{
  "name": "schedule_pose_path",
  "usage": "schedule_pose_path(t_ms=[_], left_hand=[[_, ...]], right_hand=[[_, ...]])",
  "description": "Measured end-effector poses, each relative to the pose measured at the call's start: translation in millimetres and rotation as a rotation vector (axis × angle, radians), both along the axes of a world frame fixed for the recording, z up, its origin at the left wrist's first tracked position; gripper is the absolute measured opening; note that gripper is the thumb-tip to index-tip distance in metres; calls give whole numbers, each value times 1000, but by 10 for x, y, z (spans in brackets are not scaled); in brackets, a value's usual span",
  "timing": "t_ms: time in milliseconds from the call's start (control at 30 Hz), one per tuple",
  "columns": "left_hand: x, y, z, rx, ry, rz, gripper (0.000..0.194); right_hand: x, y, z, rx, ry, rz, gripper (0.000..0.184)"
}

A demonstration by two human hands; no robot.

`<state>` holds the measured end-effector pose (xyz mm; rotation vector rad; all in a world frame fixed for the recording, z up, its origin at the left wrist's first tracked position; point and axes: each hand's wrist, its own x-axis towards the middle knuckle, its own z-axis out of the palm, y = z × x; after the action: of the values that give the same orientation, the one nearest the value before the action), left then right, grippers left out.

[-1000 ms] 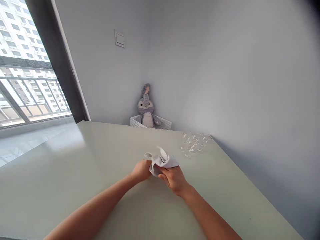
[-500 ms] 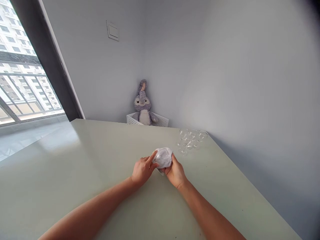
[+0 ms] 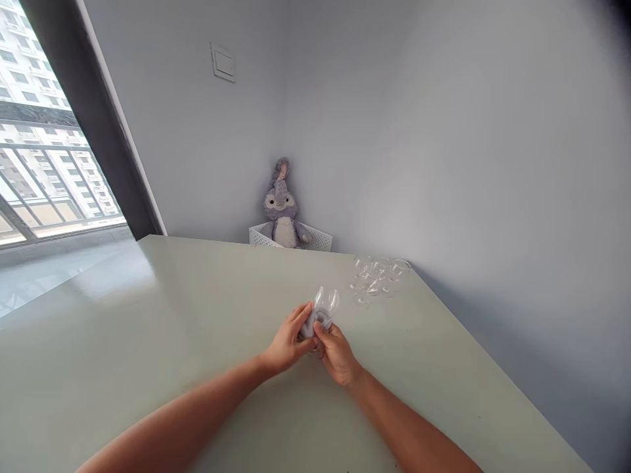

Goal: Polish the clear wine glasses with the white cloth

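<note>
A clear stemmed glass stands up from between my two hands, its bowl uppermost and tilted a little. Around its lower part is a bunched pale grey-white cloth. My left hand is curled along the left side of the glass and cloth, fingers forward and thumb beneath. From the right, my right hand pinches the cloth against the glass, thumb on top. Most of the stem and part of the cloth are hidden by the fingers. Several similar stemmed glasses stand grouped beyond my right hand.
The pale green glossy table meets a grey wall along its right side. Behind its far edge, a white perforated basket holds a purple-grey plush toy. A window with a railing is at the left.
The cloth was spread and folded over both hands, then wrapped about the glass bowl. Now the bowl shows bare and upright, with the cloth lower down. My left hand has turned its fingers forward.
</note>
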<state>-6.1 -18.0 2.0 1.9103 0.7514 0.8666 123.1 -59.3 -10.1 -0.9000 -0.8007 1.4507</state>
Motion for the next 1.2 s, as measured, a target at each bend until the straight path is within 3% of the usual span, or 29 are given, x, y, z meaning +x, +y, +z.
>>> schedule_pose_path(t_ms=[67, 133, 233, 333, 533, 600, 633, 733, 800, 867, 933, 1033, 1133, 1200], left_hand=[[-64, 66, 48, -310, -161, -190, 57], [-113, 130, 64, -535, -310, -288, 60], [-136, 196, 44, -626, -400, -300, 58], [-108, 229, 20, -589, -393, -177, 45], [-113, 320, 35, -706, -477, 40, 38], [-143, 363, 33, -756, -541, 83, 37], [-156, 381, 27, -765, -565, 109, 36], [-175, 408, 1, -790, -583, 138, 32], [-170, 398, -8, -829, -587, 128, 30], [-157, 369, 3, -868, -602, 114, 30], [-139, 329, 29, -887, -632, 92, 28], [-99, 254, 79, -891, -680, 15, 25], [-38, 164, 123, -842, -727, -12, 27], [0, 92, 152, -750, -748, 3, 32]], right_hand=[[85, 9, 12, -69, 20, 91, 35], [143, 4, 19, -100, 16, 268, 35], [166, 1, 19, -104, -22, 422, 36], [186, 44, 6, -91, -166, 311, 38], [404, 104, 47, 105, -682, -263, 46], [445, 53, 120, 255, -866, -353, 48], [442, 19, 160, 373, -960, -316, 48], [353, -68, 238, 738, -1243, -34, 42], [278, -89, 225, 824, -1424, 52, 34], [235, -76, 168, 833, -1533, 16, 33], [231, -41, 98, 855, -1548, -48, 32], [253, 16, 30, 864, -1400, -212, 19], [257, 54, 24, 692, -1114, -352, 4], [249, 69, 36, 497, -878, -357, 6]])
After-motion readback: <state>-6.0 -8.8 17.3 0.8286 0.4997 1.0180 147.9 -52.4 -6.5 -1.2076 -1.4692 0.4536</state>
